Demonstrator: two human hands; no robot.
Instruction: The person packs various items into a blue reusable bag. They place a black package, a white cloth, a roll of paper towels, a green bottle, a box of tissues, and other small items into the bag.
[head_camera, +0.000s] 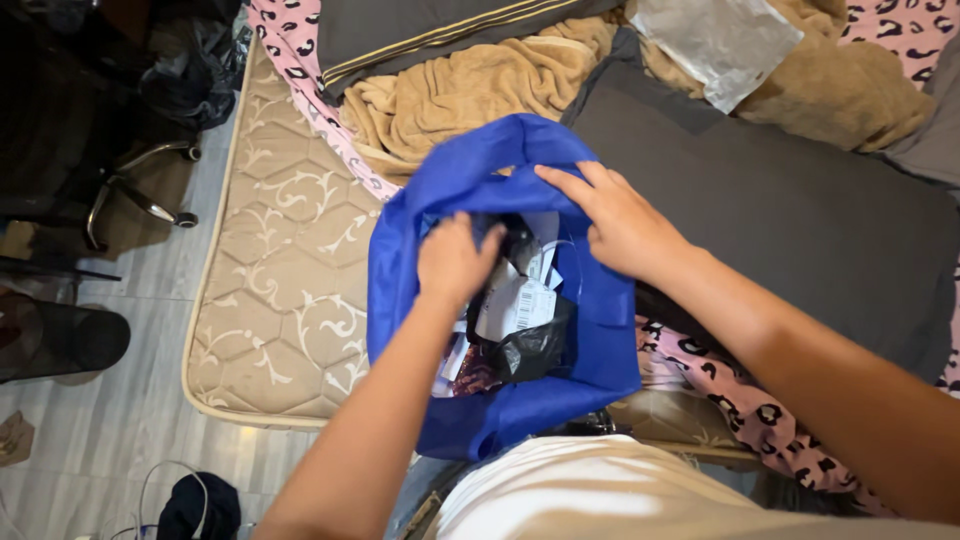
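Head view: a blue bag (585, 330) of soft, thin fabric sits open at the mattress (285, 300) edge, just in front of the person's torso. The left hand (455, 262) is inside the bag mouth, fingers curled down onto the contents; whether its grip is closed on anything cannot be told, since the fingertips are hidden. The right hand (620, 222) rests on the far rim of the bag, fingers spread flat over the fabric and pressing it outward, pinching nothing visible. Inside the bag lie a black plastic pouch (530, 345), a white labelled packet (515, 305) touching the pouch, and some patterned wrappers lower down. By judgement, the bag is limp and will not hold its shape; it collapses unless the rim is kept open or the handles are taken. The load looks light: thin packets and film, no rigid bulk. The black pouch appears slick and crinkly, so a pinch on a gathered fold should hold better than a flat palm. The packet is likely pliable and is best taken by an edge. Beyond the bag lie a grey pillow (800, 220) and a tan blanket (470, 95).
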